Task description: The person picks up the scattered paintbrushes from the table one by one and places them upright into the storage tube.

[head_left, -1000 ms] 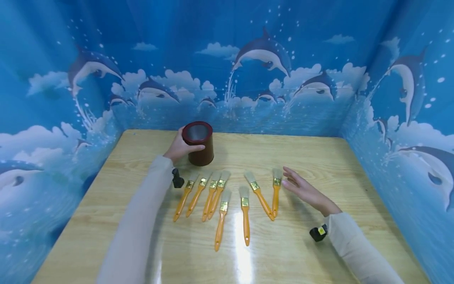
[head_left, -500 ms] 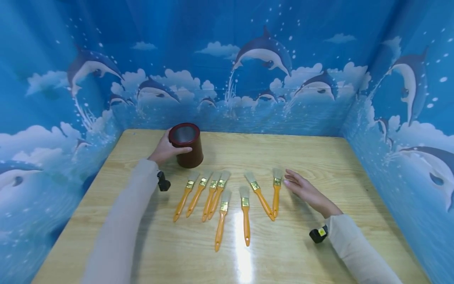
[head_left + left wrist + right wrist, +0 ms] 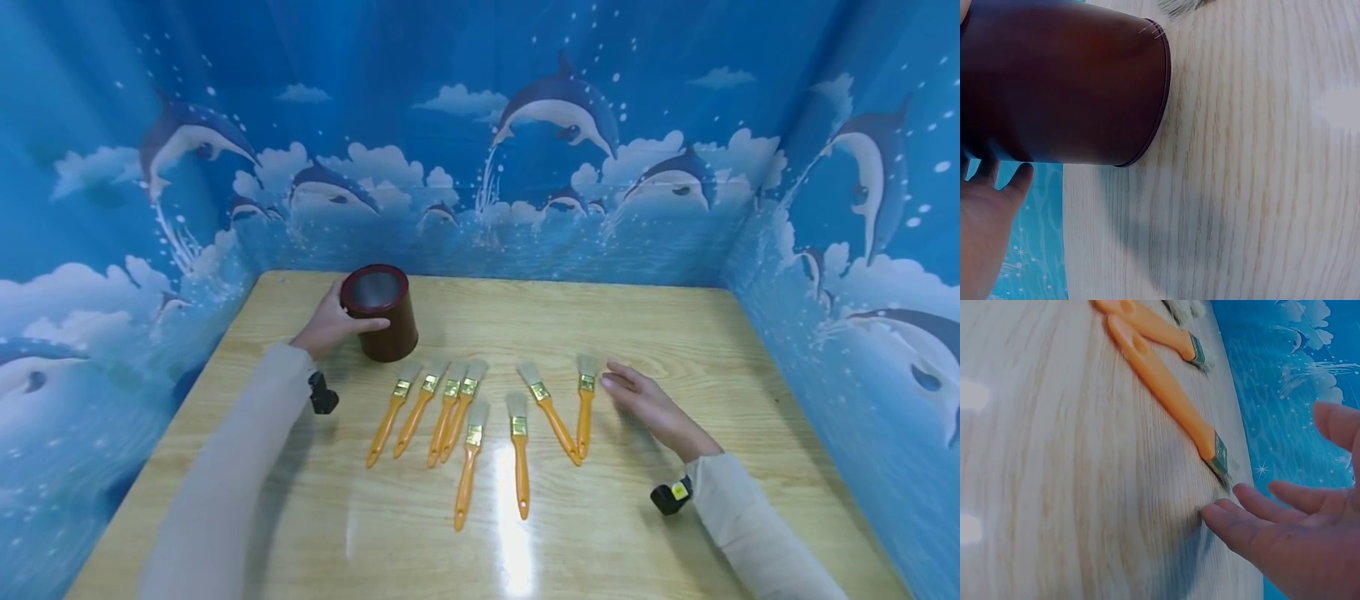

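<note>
So, blue dolphin-print curtain [image 3: 480,100] along the back and both sides, then a wood-grain table [image 3: 637,542] with a glare streak near the front. Pale left sleeve [image 3: 217,475] and right sleeve [image 3: 750,517] reach in. Dark red-brown cup [image 3: 393,332] is at back left, mouth up; only the head view shows its grey inside, only the left wrist view shows the raised edge round its base up close. Can't tell if that base touches the wood. Left hand [image 3: 330,325] grips the cup: head view has the thumb along the near side, fingers hidden; left wrist view has fingers spread on the other side, blue showing between. Right hand [image 3: 656,417] holds nothing; fingers overlap in head view, but right wrist view shows them spread, just beside the bristles of the rightmost brush [image 3: 585,421]. Head view alone gives all eight orange-handled brushes [image 3: 521,471]; right wrist gets two plus a scrap of bristle. Their ferrules look gold from the head, greenish from the right wrist.
</note>
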`<state>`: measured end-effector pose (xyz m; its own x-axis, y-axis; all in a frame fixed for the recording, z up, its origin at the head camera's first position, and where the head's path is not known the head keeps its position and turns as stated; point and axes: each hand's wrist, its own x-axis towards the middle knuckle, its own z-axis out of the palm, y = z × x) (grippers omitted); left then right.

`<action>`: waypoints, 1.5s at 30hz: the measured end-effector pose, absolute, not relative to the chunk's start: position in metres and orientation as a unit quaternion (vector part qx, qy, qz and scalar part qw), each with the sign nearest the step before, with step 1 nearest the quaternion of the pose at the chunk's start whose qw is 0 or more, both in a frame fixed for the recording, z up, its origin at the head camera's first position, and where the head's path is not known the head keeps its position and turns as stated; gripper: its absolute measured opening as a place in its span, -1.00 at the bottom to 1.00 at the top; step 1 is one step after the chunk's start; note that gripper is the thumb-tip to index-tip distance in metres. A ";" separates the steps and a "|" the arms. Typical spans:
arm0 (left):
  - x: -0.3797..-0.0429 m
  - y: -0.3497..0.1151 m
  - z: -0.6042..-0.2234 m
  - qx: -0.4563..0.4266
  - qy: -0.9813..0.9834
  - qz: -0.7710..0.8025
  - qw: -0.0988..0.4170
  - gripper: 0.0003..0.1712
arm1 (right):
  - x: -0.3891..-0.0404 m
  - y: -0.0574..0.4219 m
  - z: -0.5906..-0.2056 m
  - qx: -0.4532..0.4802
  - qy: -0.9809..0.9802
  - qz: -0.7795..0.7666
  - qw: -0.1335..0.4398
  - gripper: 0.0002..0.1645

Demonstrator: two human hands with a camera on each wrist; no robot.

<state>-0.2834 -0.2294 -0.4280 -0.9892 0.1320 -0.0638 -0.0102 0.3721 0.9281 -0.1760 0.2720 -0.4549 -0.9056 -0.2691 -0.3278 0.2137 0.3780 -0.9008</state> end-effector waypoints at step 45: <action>-0.262 -0.219 -0.396 0.025 0.828 0.554 0.086 0.15 | -0.210 0.231 -0.443 0.108 0.894 -0.418 0.122 -0.64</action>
